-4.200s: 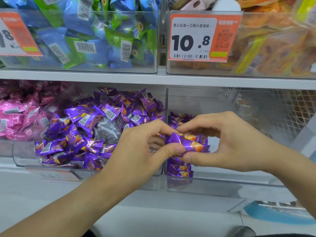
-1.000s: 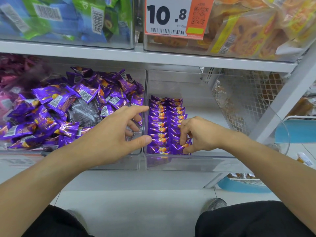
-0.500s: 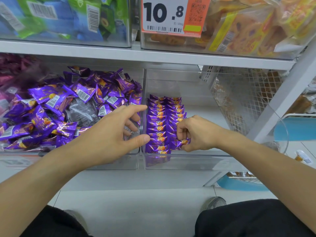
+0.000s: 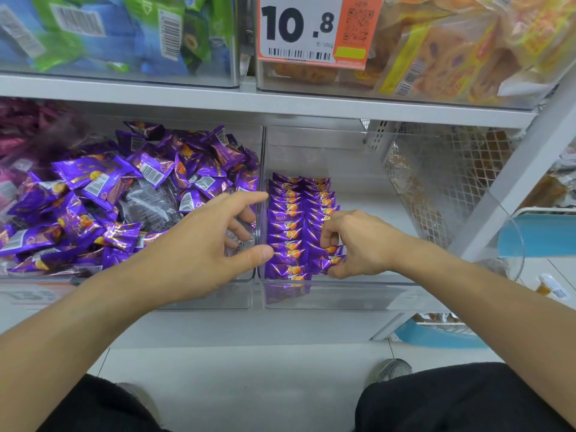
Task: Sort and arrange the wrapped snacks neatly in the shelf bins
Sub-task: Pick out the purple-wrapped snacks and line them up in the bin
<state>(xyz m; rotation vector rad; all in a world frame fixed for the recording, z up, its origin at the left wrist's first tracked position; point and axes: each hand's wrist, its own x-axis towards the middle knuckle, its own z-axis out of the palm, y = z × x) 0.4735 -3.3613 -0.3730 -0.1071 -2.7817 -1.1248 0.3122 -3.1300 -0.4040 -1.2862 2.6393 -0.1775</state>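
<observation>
Since half a second ago almost nothing has shifted: both hands hold the same places at the two clear bins, and the right hand's fingers have tucked a little deeper into the front of the stacked rows.

That right hand (image 4: 358,244) has its grip curled, fingers and thumb pinching a purple snack (image 4: 330,261) at the near end of the right-hand row. These neat rows (image 4: 296,226) run front to back in two columns along the left wall of the right bin (image 4: 358,294); the remainder of that bin's floor is bare.

Left hand (image 4: 205,244) straddles the wall between the bins. Its thumb presses against the near end of the left row, while the fingers reach spread and loosely bent into the left bin (image 4: 218,297), touching a wrapper there; I cannot tell whether they hold it. A loose heap of purple snacks (image 4: 103,207) fills that bin.

On the upper shelf (image 4: 280,101) stand bins of blue and green packets (image 4: 109,32) and orange packets (image 4: 452,57), with a price tag (image 4: 314,28) reading 10.8.
</observation>
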